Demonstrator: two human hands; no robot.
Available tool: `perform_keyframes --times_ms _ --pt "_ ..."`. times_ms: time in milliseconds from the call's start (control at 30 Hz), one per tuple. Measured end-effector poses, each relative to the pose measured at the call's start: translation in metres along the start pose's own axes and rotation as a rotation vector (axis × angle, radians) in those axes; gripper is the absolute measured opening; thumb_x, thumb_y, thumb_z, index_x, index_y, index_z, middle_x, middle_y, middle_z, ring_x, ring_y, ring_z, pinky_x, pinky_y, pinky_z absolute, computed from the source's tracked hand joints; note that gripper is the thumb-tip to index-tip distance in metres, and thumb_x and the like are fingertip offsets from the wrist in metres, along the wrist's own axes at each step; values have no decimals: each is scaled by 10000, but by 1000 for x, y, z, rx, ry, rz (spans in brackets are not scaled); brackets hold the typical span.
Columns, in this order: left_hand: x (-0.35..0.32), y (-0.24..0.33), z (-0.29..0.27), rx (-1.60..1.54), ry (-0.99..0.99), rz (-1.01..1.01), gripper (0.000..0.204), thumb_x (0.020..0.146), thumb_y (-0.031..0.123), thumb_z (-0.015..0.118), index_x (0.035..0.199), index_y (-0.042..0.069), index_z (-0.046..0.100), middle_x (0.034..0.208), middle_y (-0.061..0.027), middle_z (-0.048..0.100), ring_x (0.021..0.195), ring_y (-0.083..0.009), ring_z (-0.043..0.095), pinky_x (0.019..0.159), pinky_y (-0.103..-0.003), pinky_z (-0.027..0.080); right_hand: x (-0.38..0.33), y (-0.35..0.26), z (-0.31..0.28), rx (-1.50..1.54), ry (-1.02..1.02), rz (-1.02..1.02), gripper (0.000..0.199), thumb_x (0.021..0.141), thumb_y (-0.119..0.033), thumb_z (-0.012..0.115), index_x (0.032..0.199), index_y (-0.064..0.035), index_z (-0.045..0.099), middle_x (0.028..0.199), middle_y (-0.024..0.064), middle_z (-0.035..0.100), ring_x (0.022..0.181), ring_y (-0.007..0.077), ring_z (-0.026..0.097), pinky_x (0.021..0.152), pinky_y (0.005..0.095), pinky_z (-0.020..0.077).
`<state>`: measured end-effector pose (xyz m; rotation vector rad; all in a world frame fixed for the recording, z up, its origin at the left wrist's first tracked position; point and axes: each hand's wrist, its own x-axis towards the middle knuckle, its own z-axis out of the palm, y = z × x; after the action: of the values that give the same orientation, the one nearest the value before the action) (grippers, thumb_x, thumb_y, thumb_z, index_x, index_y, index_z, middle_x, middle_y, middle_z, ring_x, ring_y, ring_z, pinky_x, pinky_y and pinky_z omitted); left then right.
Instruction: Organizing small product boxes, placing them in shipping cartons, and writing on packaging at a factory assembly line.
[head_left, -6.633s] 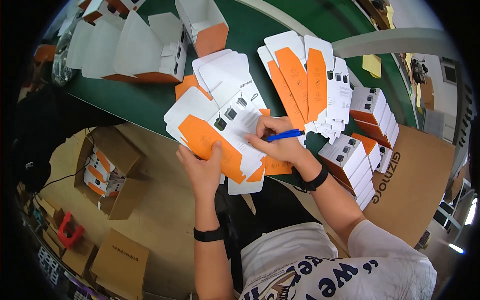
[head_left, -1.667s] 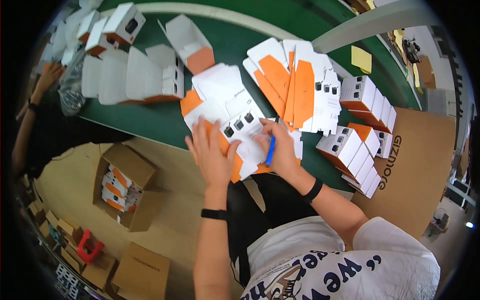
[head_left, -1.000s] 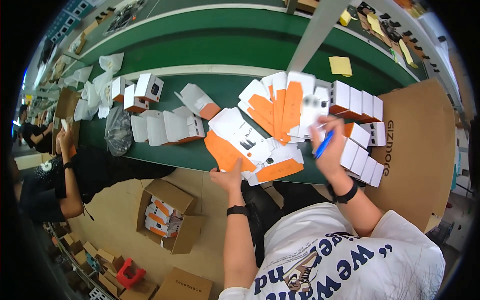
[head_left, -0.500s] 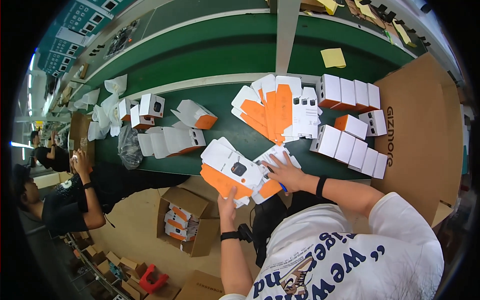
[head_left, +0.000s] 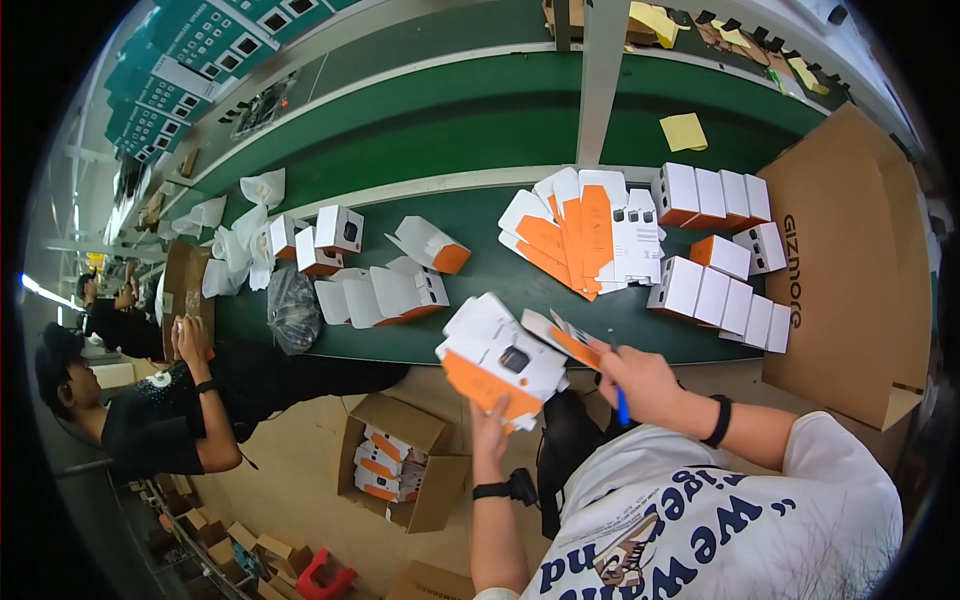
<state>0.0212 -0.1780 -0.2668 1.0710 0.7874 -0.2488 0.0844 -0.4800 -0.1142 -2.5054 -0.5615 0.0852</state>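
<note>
I see my left hand [head_left: 490, 425] gripping a fanned stack of flat carton blanks [head_left: 500, 360], white with orange flaps, just off the near edge of the green conveyor table [head_left: 480, 285]. My right hand [head_left: 640, 385] clasps a blue pen [head_left: 622, 405] while pinching one blank. Beyond the stack, ten folded white cartons [head_left: 715, 285] crowd the table; bare belt lies between.

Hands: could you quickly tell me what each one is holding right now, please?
Left hand: closed under a stack of flat cartons.
Right hand: closed on a blue pen, touching one flat carton.
</note>
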Motion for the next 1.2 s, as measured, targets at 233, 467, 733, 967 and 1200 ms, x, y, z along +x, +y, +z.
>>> perform_keyframes --times_ms 233,467,733,967,1200 --pt "64 -22 37 -499 -150 -37 691 977 158 732 1531 68 327 1385 -121 552 1208 -242 585 978 -394 519 73 -35 152 283 90 59 206 921 -148 598 1071 -8 573 893 145 616 892 333 606 795 404 468" --pt "75 -5 71 740 378 783 820 790 251 873 1462 55 447 1272 -213 443 1077 -366 451 979 -432 408 81 23 114 726 199 328 199 1036 -142 552 1045 -6 698 828 75 636 814 179 611 767 309 482" --pt "92 -16 66 1144 417 797 634 827 354 790 1409 211 585 1408 -211 413 1170 -384 453 982 -506 359 117 63 153 698 -65 250 345 865 -86 819 726 -40 507 673 -3 574 581 56 476 524 228 380" --pt "99 -26 69 1225 453 746 666 827 375 759 1443 246 542 1487 -181 395 1239 -390 399 1008 -542 308 104 99 174 478 54 83 384 809 -47 804 610 -72 476 521 14 502 454 111 463 450 273 326" --pt "101 -27 70 1231 454 754 645 844 399 743 1440 250 545 1485 -170 386 1221 -372 393 998 -540 298 106 99 176 386 73 -25 347 790 -41 770 610 -52 474 530 76 472 464 243 488 466 331 392"
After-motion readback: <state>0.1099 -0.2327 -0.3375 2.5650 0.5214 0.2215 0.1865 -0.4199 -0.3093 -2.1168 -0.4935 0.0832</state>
